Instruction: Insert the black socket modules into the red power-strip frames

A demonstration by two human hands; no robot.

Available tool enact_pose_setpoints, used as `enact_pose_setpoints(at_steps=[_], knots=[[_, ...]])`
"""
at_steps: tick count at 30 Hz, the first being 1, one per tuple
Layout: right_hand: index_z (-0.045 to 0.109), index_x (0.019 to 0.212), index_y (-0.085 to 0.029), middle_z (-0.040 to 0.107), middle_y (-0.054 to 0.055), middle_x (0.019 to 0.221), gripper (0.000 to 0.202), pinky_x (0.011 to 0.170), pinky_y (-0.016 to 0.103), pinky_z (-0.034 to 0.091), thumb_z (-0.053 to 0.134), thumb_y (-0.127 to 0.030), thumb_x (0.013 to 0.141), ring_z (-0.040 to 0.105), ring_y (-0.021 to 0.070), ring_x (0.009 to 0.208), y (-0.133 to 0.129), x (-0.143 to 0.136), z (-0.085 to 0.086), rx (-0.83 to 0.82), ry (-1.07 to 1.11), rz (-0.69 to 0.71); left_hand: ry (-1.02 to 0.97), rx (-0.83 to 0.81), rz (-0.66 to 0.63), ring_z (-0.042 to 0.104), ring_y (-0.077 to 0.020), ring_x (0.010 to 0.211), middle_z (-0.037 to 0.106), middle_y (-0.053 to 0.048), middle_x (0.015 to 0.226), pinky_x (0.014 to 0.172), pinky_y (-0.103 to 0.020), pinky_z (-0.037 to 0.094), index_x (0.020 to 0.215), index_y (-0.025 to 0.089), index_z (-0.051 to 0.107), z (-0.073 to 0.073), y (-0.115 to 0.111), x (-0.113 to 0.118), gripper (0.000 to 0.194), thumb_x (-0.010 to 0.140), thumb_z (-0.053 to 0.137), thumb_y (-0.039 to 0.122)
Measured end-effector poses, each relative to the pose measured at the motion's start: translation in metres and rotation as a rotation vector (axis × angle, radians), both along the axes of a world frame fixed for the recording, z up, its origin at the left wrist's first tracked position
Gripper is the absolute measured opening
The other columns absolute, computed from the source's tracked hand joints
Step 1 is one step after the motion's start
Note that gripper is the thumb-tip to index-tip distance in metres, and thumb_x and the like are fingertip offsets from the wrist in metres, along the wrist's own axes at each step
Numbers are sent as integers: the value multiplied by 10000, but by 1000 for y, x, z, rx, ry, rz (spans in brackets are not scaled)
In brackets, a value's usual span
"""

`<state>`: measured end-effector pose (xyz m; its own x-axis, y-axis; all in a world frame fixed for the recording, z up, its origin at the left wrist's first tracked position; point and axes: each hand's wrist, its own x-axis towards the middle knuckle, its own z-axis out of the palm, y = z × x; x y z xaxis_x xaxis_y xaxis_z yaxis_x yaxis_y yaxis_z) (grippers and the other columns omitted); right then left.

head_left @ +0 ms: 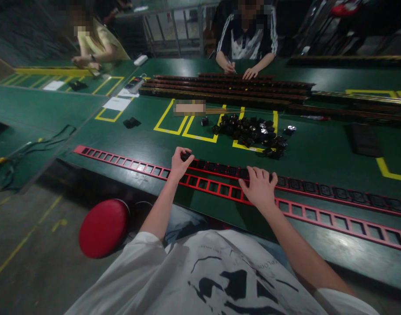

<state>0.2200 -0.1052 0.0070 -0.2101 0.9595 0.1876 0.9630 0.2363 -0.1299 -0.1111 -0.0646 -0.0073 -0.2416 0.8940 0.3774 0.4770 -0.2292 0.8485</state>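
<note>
Two long red frames with rows of square openings lie side by side on the table. The far red frame (pixel 305 187) has small black square pieces (pixel 232 170) in its slots. The near red frame (pixel 213 187) shows open slots. My left hand (pixel 180 165) is closed, pinching a black piece (pixel 186 155) at the left end of the far frame. My right hand (pixel 261 186) rests over the far frame with fingers apart, its fingertips touching the black pieces and its thumb on the near side. What lies under its palm is hidden.
Beyond the frames lies a pile of loose black pieces (pixel 249 131). Bundled dark strips (pixel 226 92) stretch across the green table (pixel 148 118). A dark flat object (pixel 364 139) lies at right. A red stool (pixel 103 228) stands at lower left. Two people sit across the table.
</note>
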Motion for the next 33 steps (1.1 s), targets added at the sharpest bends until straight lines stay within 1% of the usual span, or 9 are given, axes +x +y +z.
enact_pose_setpoints(at_steps=[3, 8, 11, 15, 19, 25, 29, 31, 33], knots=[[518, 1405, -136, 606, 181, 1352, 539, 1131, 631, 172, 432, -459, 981, 453, 359, 1250, 0, 0, 0, 8, 10, 4, 11, 16, 11, 582, -170, 908, 581, -15, 992, 889, -331, 472, 1012, 231, 484, -3, 0, -2, 294, 821, 701, 284], [514, 1404, -135, 604, 181, 1347, 540, 1128, 626, 173, 430, -460, 980, 451, 355, 1245, 0, 1, -2, 12, 6, 5, 3, 70, -52, 557, -210, 1104, 520, -62, 1172, 1030, -396, 445, 1308, 253, 423, -10, 3, -6, 507, 830, 579, 193], [510, 1410, -136, 599, 183, 1350, 548, 1127, 626, 176, 425, -463, 979, 444, 358, 1248, 0, 1, -2, 15, -1, 8, 1, 62, 6, 561, -210, 1072, 528, -54, 1139, 1010, -394, 455, 1374, 253, 417, -11, 4, -6, 608, 815, 654, 217], [515, 1413, -138, 597, 185, 1353, 554, 1128, 635, 176, 425, -464, 974, 444, 364, 1245, 0, 1, -2, 7, 7, 6, 114, 69, 83, 561, -207, 1009, 531, -39, 1074, 970, -378, 472, 1343, 236, 521, -5, 3, -5, 656, 735, 767, 235], [517, 1413, -138, 597, 186, 1357, 558, 1130, 638, 166, 421, -465, 971, 443, 365, 1246, 0, 1, -1, 4, 20, 8, 206, 30, 46, 591, -236, 1031, 609, -53, 1082, 969, -409, 483, 1259, 233, 614, 4, 0, -3, 528, 751, 753, 209], [516, 1410, -136, 602, 186, 1353, 546, 1129, 632, 164, 429, -455, 976, 445, 363, 1251, 0, 0, 0, 7, 30, 7, 209, -66, -6, 606, -258, 1028, 684, -70, 1065, 946, -426, 498, 1102, 220, 681, 6, -1, -1, 304, 816, 741, 302], [513, 1417, -128, 599, 188, 1363, 549, 1131, 626, 176, 441, -449, 977, 450, 358, 1251, -1, -1, 2, 1, 17, -2, 142, -61, -109, 608, -241, 1090, 657, -82, 1164, 1014, -415, 477, 1251, 217, 623, 10, -4, -7, 373, 888, 630, 304], [516, 1415, -127, 599, 184, 1365, 549, 1133, 624, 178, 449, -450, 976, 452, 356, 1249, -2, -1, 2, 3, 14, 0, 161, -33, -151, 590, -241, 1135, 639, -84, 1202, 1036, -413, 464, 1297, 223, 597, 15, -6, -12, 385, 921, 577, 301], [520, 1411, -131, 600, 182, 1367, 546, 1133, 622, 176, 454, -452, 975, 451, 357, 1250, -2, 0, 1, 6, 16, 2, 226, -31, -176, 585, -246, 1135, 627, -79, 1185, 1019, -410, 474, 1274, 225, 608, 22, -9, -15, 376, 905, 605, 296]])
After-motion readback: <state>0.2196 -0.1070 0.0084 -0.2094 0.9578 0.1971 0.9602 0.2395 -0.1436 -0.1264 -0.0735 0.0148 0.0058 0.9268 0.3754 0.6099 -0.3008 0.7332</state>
